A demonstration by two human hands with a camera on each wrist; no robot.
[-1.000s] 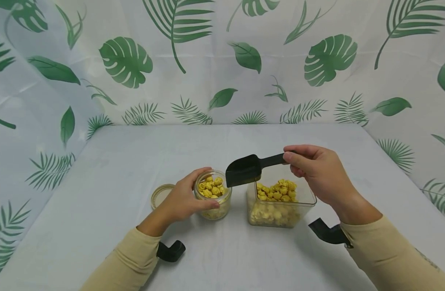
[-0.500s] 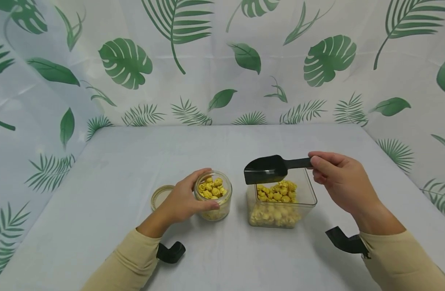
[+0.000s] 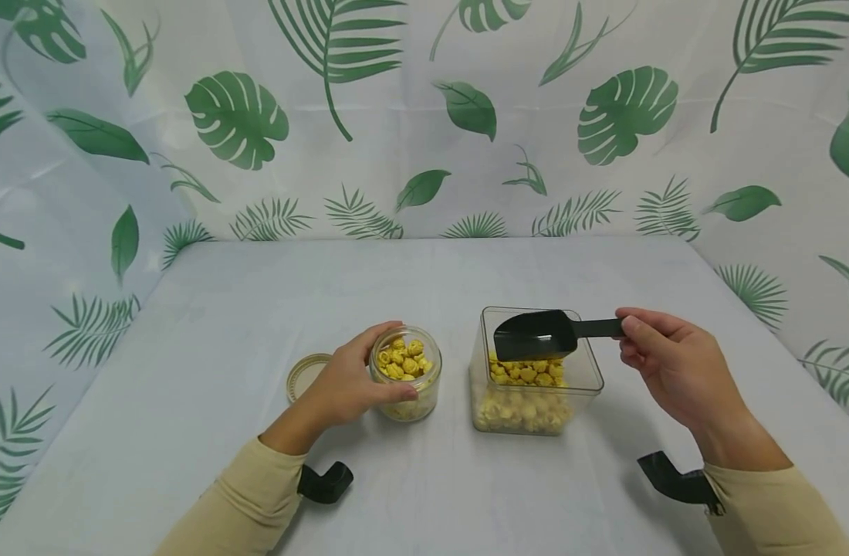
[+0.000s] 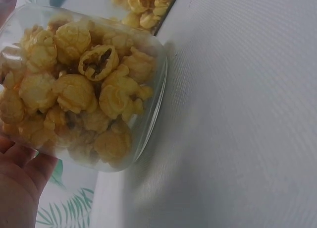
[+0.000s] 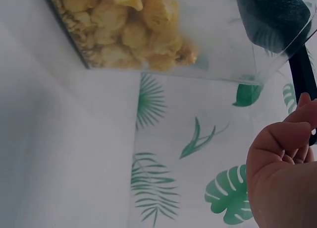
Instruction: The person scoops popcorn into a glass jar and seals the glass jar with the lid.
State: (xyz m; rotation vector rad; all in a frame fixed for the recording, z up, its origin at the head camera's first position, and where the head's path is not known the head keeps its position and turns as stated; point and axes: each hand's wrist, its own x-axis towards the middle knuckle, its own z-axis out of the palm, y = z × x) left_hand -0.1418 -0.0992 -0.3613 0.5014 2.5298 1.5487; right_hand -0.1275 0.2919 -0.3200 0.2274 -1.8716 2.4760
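My left hand (image 3: 355,381) grips a round glass jar (image 3: 424,386) standing on the table, thumb in front and fingers behind. Yellow popcorn (image 4: 74,89) fills much of the jar. To its right stands a clear rectangular container (image 3: 587,386) with more popcorn (image 3: 522,409) heaped toward its left side. My right hand (image 3: 681,371) pinches the end of a black scoop's handle, to the right of the container. The scoop (image 3: 536,336) lies over the container's opening, its bowl pointing left above the popcorn. In the right wrist view the scoop's bowl (image 5: 272,20) shows through the clear wall.
A round gold-rimmed lid (image 3: 306,374) lies left of the jar, partly hidden by my left hand. Both sleeves carry black wrist mounts (image 3: 327,483). A leaf-printed cloth (image 3: 424,116) hangs behind the white table (image 3: 424,494).
My right hand has carried the scoop right and down, from beside the jar's rim to over the container. The left hand and jar have stayed in place.
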